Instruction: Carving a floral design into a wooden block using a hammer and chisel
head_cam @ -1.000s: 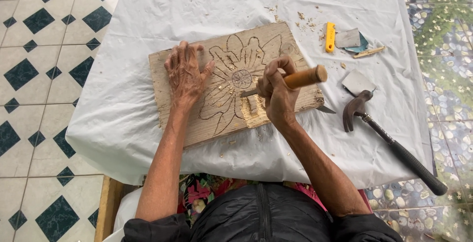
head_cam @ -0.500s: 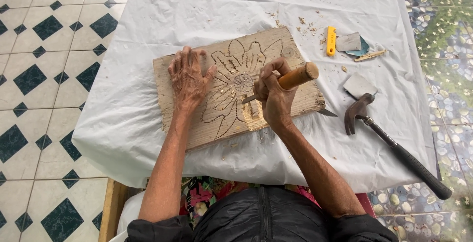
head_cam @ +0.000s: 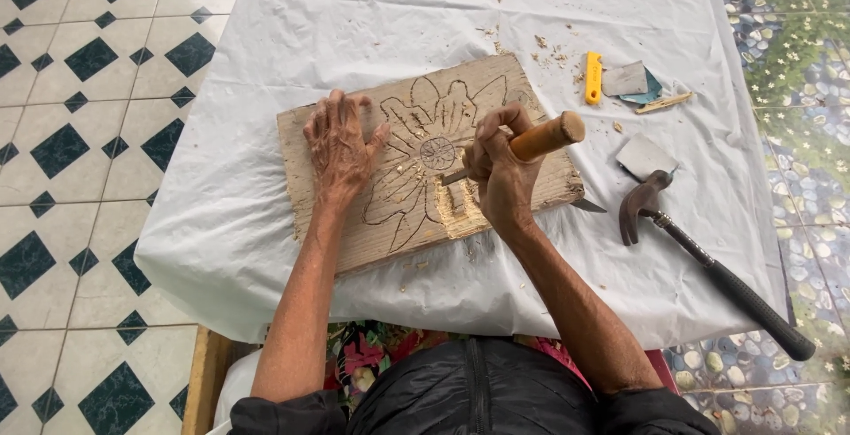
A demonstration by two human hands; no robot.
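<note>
Board (head_cam: 372,223): weathered wood with a carved flower outline, lying on a white sheet (head_cam: 266,223) over the table. Left hand (head_cam: 341,147): flat on the board's left part, fingers spread open, palm down. Right hand (head_cam: 498,174): fingers closed around a chisel (head_cam: 531,143) with a wooden handle, blade tip on the flower's centre. Hammer (head_cam: 699,254): lying on the sheet to the right, apart from both hands. Yellow cutter (head_cam: 593,77), wood chips and small scraps: farther back on the sheet.
</note>
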